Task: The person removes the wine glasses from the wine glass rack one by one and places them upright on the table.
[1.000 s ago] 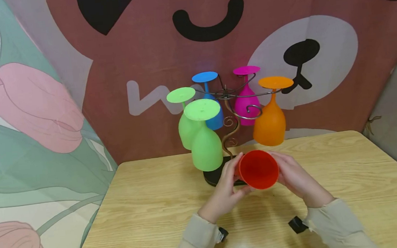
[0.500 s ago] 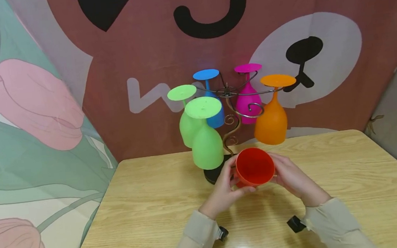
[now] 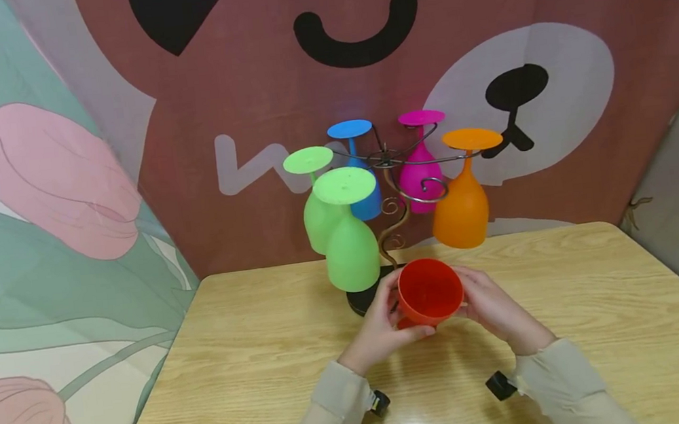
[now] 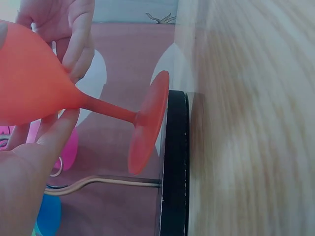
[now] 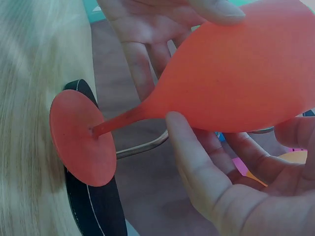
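Note:
Both hands hold a red plastic wine glass (image 3: 430, 292) between them, its mouth up and tilted toward the head camera. My left hand (image 3: 377, 330) grips the bowl from the left, thumb along the near side. From the right, my right hand (image 3: 494, 305) holds the bowl with curled fingers, one fingertip where bowl meets stem in the right wrist view. The stem and round foot (image 4: 148, 123) point down, close over the black base (image 4: 176, 162) of a metal glass rack. Seen from the head, the bowl and hands hide the stem and much of the base.
Upside-down glasses hang from the rack's curled wire arms (image 3: 386, 160): two green ones, the nearer green glass (image 3: 352, 255) at left front, a blue glass (image 3: 366, 199), a magenta glass (image 3: 421, 180) and an orange glass (image 3: 461, 214). A printed cloth (image 3: 268, 232) stands behind the wooden table (image 3: 255, 356).
The red glass has shifted slightly left, with both hands still on it. Its mouth has tipped a little more upward, showing more of the outer bowl. The hanging glasses stay put.

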Demonstrator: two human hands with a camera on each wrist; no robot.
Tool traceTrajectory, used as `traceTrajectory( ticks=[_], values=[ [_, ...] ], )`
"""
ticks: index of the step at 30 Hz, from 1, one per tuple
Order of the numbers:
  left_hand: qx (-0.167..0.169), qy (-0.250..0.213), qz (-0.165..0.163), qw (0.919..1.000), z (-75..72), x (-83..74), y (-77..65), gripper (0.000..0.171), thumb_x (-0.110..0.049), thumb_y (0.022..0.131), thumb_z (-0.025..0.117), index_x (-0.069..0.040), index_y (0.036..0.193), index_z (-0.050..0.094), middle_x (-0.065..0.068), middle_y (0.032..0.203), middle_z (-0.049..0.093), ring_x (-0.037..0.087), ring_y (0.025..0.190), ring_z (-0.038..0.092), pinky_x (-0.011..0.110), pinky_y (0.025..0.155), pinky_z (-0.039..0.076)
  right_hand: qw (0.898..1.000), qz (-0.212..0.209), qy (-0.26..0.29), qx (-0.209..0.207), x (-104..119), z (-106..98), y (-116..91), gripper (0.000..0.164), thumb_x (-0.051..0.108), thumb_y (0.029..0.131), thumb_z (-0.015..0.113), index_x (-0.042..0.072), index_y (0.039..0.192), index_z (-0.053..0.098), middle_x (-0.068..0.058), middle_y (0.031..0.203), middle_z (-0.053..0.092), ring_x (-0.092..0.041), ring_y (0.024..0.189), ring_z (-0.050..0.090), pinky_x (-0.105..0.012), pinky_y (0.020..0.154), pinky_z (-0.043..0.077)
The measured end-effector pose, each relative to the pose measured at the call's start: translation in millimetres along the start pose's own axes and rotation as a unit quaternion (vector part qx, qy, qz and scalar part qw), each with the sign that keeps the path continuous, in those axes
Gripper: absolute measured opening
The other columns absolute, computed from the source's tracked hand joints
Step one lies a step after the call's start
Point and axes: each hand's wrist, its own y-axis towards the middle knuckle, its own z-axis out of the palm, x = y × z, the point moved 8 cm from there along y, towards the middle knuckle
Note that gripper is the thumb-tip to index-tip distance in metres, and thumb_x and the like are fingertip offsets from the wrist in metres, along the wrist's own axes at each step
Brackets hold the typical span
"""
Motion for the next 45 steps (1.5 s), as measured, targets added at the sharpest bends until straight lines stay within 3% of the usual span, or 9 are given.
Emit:
traceTrajectory(
  ticks=[6, 12, 15, 18, 24, 31, 37, 41, 45],
  values=[
    [-0.006, 0.003, -0.03, 0.9995, -4.4, 7.5, -2.2, 0.088, -0.003, 0.083, 0.083, -0.021, 0.152, 0.032, 0.007, 0.147, 0.043, 0.022, 0.132, 0.05, 0.033, 0.103, 0.05, 1.0, 0.015, 0.011, -0.002, -5, 0, 1, 0.041, 0.028, 0.111, 0.042, 0.0, 0.134, 0.059, 0.007, 0.113, 0.069, -0.013, 0.095, 0.068, -0.032, 0.084, 0.059],
    [0.002, 0.008, -0.04, 0.9992, -5.5, 8.4, -3.0, 0.087, -0.004, 0.084, 0.082, -0.023, 0.151, 0.031, 0.004, 0.148, 0.046, 0.021, 0.136, 0.047, 0.034, 0.104, 0.049, 0.999, 0.031, -0.008, -0.014, -9, -3, 2, 0.054, 0.03, 0.11, 0.042, -0.013, 0.142, 0.044, 0.008, 0.114, 0.068, -0.013, 0.096, 0.068, -0.031, 0.085, 0.059],
    [0.006, 0.011, -0.053, 0.9985, -6.1, 10.8, -3.2, 0.087, -0.004, 0.084, 0.082, -0.024, 0.151, 0.032, 0.001, 0.149, 0.047, 0.019, 0.135, 0.047, 0.035, 0.104, 0.049, 0.999, 0.037, -0.011, -0.019, -10, -5, 3, 0.052, 0.028, 0.11, 0.043, -0.013, 0.14, 0.045, 0.007, 0.113, 0.068, -0.013, 0.096, 0.068, -0.032, 0.085, 0.059],
    [0.011, 0.016, -0.068, 0.9975, -8.3, 12.6, -4.7, 0.086, -0.005, 0.084, 0.083, -0.025, 0.152, 0.033, -0.001, 0.149, 0.047, 0.017, 0.133, 0.049, 0.037, 0.104, 0.05, 0.999, 0.035, -0.003, -0.01, -11, -3, 5, 0.041, 0.025, 0.11, 0.044, -0.008, 0.132, 0.053, 0.006, 0.11, 0.069, -0.013, 0.095, 0.068, -0.032, 0.084, 0.059],
    [0.025, 0.016, -0.078, 0.9965, -12.2, 12.6, -6.4, 0.084, -0.007, 0.084, 0.083, -0.026, 0.151, 0.036, -0.002, 0.146, 0.05, 0.016, 0.129, 0.051, 0.037, 0.101, 0.052, 0.999, 0.018, 0.022, 0.027, -11, 2, 6, 0.022, 0.02, 0.11, 0.043, 0.013, 0.114, 0.064, 0.005, 0.103, 0.07, -0.013, 0.092, 0.069, -0.032, 0.083, 0.06],
    [0.036, 0.007, -0.085, 0.9957, -14.0, 12.7, -7.5, 0.081, -0.009, 0.084, 0.084, -0.026, 0.149, 0.039, -0.001, 0.143, 0.052, 0.017, 0.126, 0.053, 0.038, 0.099, 0.053, 0.999, 0.012, 0.028, 0.033, -11, 1, 5, 0.021, 0.019, 0.11, 0.044, 0.015, 0.111, 0.065, 0.003, 0.102, 0.071, -0.012, 0.089, 0.07, -0.035, 0.084, 0.06],
    [0.048, -0.005, -0.088, 0.995, -12.7, 13.4, -7.7, 0.082, -0.008, 0.084, 0.084, -0.024, 0.149, 0.038, 0.002, 0.144, 0.051, 0.017, 0.127, 0.054, 0.035, 0.099, 0.053, 1.0, 0.005, -0.02, -0.011, -17, -10, 7, 0.031, 0.018, 0.109, 0.046, -0.006, 0.123, 0.059, 0.0, 0.104, 0.069, -0.013, 0.09, 0.07, -0.036, 0.084, 0.06],
    [0.058, -0.011, -0.097, 0.9935, -9.9, 13.8, -9.1, 0.082, -0.004, 0.084, 0.083, -0.024, 0.149, 0.037, 0.002, 0.144, 0.05, 0.017, 0.127, 0.054, 0.035, 0.098, 0.054, 0.996, 0.025, -0.07, -0.057, -31, -22, 11, 0.042, 0.017, 0.108, 0.049, -0.014, 0.136, 0.047, -0.017, 0.124, 0.063, -0.016, 0.096, 0.069, -0.04, 0.089, 0.059],
    [0.059, -0.012, -0.102, 0.993, -8.9, 14.3, -9.9, 0.083, -0.002, 0.083, 0.082, -0.024, 0.149, 0.038, 0.002, 0.144, 0.05, 0.018, 0.126, 0.054, 0.035, 0.097, 0.055, 0.984, 0.056, -0.136, -0.097, -49, -37, 20, 0.054, 0.014, 0.103, 0.055, -0.016, 0.144, 0.037, -0.036, 0.142, 0.046, -0.034, 0.112, 0.065, -0.043, 0.093, 0.057]
  ],
)
